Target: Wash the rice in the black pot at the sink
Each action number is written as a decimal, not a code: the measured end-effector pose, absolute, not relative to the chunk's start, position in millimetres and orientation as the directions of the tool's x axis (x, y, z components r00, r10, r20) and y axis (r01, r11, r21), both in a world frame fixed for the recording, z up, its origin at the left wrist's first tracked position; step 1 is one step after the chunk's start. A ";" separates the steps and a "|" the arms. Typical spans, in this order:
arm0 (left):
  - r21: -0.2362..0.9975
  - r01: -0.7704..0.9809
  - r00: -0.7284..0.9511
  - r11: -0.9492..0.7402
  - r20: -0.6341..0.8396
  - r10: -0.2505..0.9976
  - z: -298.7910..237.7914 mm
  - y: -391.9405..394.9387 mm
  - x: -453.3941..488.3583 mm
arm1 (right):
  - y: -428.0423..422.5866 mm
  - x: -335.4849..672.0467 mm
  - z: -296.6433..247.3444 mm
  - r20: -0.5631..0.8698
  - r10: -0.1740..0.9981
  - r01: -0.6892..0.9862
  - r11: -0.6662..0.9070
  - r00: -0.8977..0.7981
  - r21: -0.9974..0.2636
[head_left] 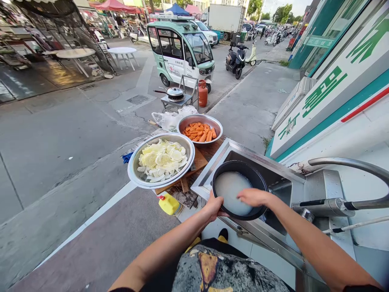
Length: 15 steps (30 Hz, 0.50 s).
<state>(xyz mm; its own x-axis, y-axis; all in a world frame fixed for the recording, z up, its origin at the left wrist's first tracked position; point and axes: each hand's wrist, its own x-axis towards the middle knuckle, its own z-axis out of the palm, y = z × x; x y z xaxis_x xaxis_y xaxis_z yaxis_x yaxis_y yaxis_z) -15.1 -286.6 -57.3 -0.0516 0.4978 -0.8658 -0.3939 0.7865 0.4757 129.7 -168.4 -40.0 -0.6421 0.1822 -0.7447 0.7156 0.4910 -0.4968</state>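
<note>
A dark inner pot [259, 178] holds cloudy whitish water [231, 186]; what lies at its bottom is hard to make out. It sits over the front left part of a metal sink [208, 172]. My left hand [215, 205] grips the pot's near left rim, thumb on the inner side and fingers beneath the outside. Inside the pot, my right hand [253, 197] reaches in from the right, with its loosely bent fingers at the water's surface and the fingertips partly hidden. Nothing shows in those fingers.
Left of the sink stand a basin of sliced white vegetable [162, 160] and a bowl of cut carrots [200, 132]. A yellow bottle [169, 203] stands below. The faucet [328, 207] arches at right. Beyond are a covered pan [175, 93], a gas cylinder [202, 94] and a small vehicle [182, 50].
</note>
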 end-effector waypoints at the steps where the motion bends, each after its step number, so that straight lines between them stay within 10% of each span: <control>1: 0.474 -0.407 -0.046 0.781 -0.865 0.500 -57.9 -286.9 -15.1 | -158.5 134.3 -37.6 -0.732 0.317 0.783 0.416 -0.602 -0.463; 4: 0.468 -0.416 -0.031 0.779 -0.864 0.503 -58.9 -287.5 -14.9 | -141.1 139.1 -38.1 -0.720 0.514 0.858 0.064 -0.466 -0.509; 8: 0.468 -0.438 -0.045 0.767 -0.864 0.502 -59.1 -287.1 -14.0 | -147.3 128.7 -51.3 -0.807 0.399 0.784 -0.274 -0.434 -0.557; 15: 0.471 -0.437 -0.035 0.766 -0.860 0.508 -58.0 -286.2 -13.9 | -161.2 110.8 -75.2 -0.868 0.285 0.775 -0.396 -0.407 -0.493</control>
